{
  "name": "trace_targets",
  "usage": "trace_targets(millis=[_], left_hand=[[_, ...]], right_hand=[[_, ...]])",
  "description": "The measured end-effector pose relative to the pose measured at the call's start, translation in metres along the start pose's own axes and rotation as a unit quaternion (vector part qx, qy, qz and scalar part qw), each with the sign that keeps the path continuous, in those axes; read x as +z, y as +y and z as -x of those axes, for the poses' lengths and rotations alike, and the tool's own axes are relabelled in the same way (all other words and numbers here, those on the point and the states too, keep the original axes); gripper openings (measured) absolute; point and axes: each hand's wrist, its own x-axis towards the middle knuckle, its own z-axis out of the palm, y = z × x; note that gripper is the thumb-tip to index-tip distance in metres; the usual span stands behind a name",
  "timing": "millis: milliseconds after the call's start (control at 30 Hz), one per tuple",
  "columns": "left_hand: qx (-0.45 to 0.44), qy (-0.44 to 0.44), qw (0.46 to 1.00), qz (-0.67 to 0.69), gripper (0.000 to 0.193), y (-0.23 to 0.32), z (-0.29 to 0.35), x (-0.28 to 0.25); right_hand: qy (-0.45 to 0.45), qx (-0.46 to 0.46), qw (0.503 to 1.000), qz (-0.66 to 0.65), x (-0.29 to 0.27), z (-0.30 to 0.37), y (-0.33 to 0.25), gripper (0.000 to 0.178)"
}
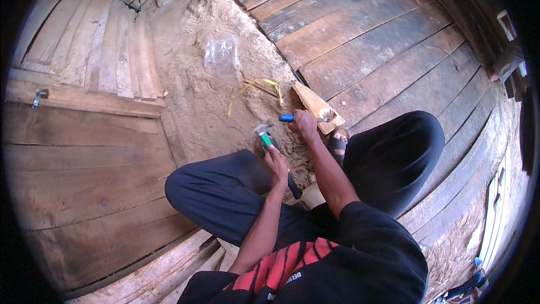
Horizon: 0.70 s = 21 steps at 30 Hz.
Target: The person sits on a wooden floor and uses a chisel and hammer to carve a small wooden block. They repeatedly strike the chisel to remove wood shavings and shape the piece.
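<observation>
My left hand (277, 163) grips the handle of a hammer (263, 133) with a green and black handle and a steel head, held above the dirt between my knees. My right hand (304, 124) holds a blue-handled chisel (288, 117), its metal shaft pointing right onto a pale wooden piece (313, 104) lying on the ground beside the plank wall. My foot in a black sandal (338, 145) rests against the near end of that wooden piece. I am crouched, with dark trousers on both legs.
A yellow strap (260, 85) and a crumpled clear plastic bag (220, 52) lie on the sandy ground ahead. A plank door with a metal latch (38, 98) stands on the left. Dark wooden planks (371, 39) form a wall on the right.
</observation>
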Motion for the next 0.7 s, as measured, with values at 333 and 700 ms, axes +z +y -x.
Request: trace_targets(millis=[333, 700], left_hand=[[-0.012, -0.005, 1.000, -0.009, 0.035, 0.006, -0.014, -0.001], [0.037, -0.024, 0.967, -0.249, 0.040, -0.019, -0.045, -0.028]], right_hand=[[0.021, 0.011, 1.000, 0.001, -0.010, 0.003, -0.012, 0.017], [0.040, 0.020, 0.999, -0.008, 0.017, 0.000, 0.002, 0.018]])
